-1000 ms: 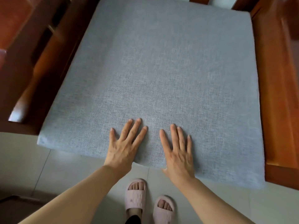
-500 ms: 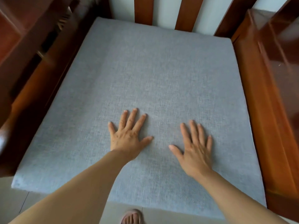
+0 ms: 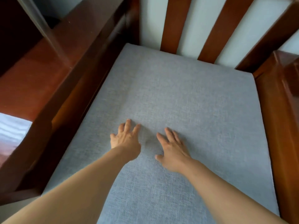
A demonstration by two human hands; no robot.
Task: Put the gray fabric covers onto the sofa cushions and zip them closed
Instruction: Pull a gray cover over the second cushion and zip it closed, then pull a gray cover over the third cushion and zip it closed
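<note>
A sofa cushion in a gray fabric cover [image 3: 186,97] lies flat on the seat of a dark wooden sofa frame [image 3: 279,120], its far edge up against the slatted back. My left hand [image 3: 125,137] rests palm down on the cover near its middle, fingers straight and spread. My right hand [image 3: 172,150] lies flat beside it, a short gap between the two, fingers pointing toward the back. No zipper shows on the visible faces of the cover.
Wooden armrests [image 3: 77,81] border the cushion on both sides. Upright wooden back slats [image 3: 175,25] stand behind it, with a pale wall between them. A reddish wooden surface [image 3: 29,81] and a bit of white cloth [image 3: 11,131] lie to the left.
The cushion has slid back into the seat until it meets the back slats. Both flat hands have travelled forward with it and moved closer together; the view now looks further in.
</note>
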